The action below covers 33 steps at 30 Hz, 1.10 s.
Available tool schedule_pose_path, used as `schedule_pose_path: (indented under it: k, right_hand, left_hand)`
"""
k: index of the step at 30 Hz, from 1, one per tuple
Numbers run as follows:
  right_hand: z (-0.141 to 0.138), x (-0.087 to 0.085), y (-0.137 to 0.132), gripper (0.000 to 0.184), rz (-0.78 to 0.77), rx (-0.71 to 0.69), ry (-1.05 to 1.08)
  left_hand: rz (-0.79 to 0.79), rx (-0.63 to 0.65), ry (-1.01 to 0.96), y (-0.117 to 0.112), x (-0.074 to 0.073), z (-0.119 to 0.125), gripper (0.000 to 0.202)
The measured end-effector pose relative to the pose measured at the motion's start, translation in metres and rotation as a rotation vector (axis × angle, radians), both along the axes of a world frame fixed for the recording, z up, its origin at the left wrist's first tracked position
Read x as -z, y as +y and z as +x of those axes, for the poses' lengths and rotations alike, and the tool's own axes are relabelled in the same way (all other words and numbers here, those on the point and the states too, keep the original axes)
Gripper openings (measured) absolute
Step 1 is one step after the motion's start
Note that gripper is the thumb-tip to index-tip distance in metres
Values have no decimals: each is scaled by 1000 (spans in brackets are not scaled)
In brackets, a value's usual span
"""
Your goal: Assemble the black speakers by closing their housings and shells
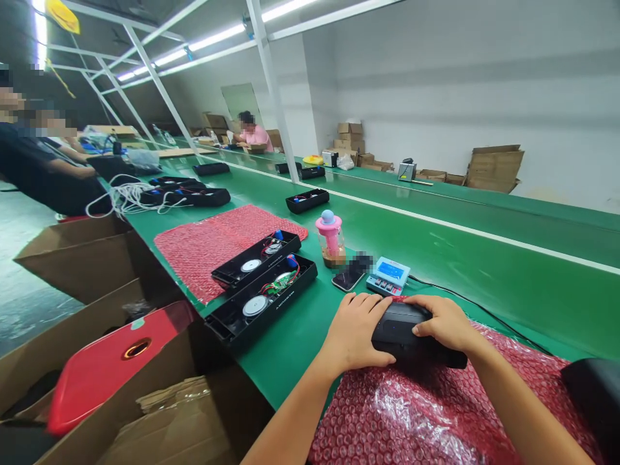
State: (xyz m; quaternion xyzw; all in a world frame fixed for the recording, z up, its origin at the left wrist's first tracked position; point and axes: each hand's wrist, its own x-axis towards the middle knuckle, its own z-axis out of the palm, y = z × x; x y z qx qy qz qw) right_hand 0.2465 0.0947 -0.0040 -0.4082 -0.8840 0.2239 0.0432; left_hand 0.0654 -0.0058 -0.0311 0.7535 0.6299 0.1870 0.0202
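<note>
A long black speaker housing (pixel 398 328) lies between my hands over a sheet of red bubble wrap (pixel 402 413). My left hand (pixel 356 332) is wrapped over its left end, thumb along the near side. Around the right part curls my right hand (pixel 445 323), with its thumb pressed on the face. The underside of the housing is hidden. To the left, two open black speaker housings (pixel 285 297) show round silver drivers, coloured wires and a green circuit board. Just beyond my hands sit a blue tester with a small screen (pixel 390 274) and a phone (pixel 349 278).
A lidded cup (pixel 330 242) stands past the phone. Another bubble wrap sheet (pixel 227 239) lies left, near white cables (pixel 126 197). Cardboard boxes and a red stool (pixel 111 368) crowd the table's left edge. A dark object (pixel 595 394) sits far right. Co-workers sit farther along.
</note>
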Motion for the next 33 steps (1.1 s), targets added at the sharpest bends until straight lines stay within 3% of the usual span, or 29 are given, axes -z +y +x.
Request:
schedule_pose_path:
  k: [3, 11, 19, 23, 26, 29, 31, 33]
  right_hand:
    - [-4, -3, -6, 45, 50, 7, -26]
    - [-18, -13, -14, 56, 49, 67, -162]
    - [-14, -17, -28, 60, 69, 88, -141]
    - [25, -18, -56, 80, 176, 183, -131]
    - [78, -17, -79, 98, 219, 522, -258]
    - [139, -9, -93, 98, 234, 933, -443]
    - [174, 0, -98, 103, 206, 1067, -541]
    - [198, 12, -101, 111, 186, 1080, -606]
  left_hand:
    - [-3, -8, 12, -1, -1, 1, 91]
    - [32, -3, 35, -5, 3, 3, 86]
    - [38, -17, 212, -3, -1, 0, 71]
    - [85, -30, 313, -6, 0, 1, 68]
    - [147, -27, 378, -10, 4, 0, 66]
    - [206, 9, 387, -8, 10, -3, 63]
    - [255, 25, 354, -5, 16, -5, 64]
    - [294, 31, 303, -2, 22, -6, 70]
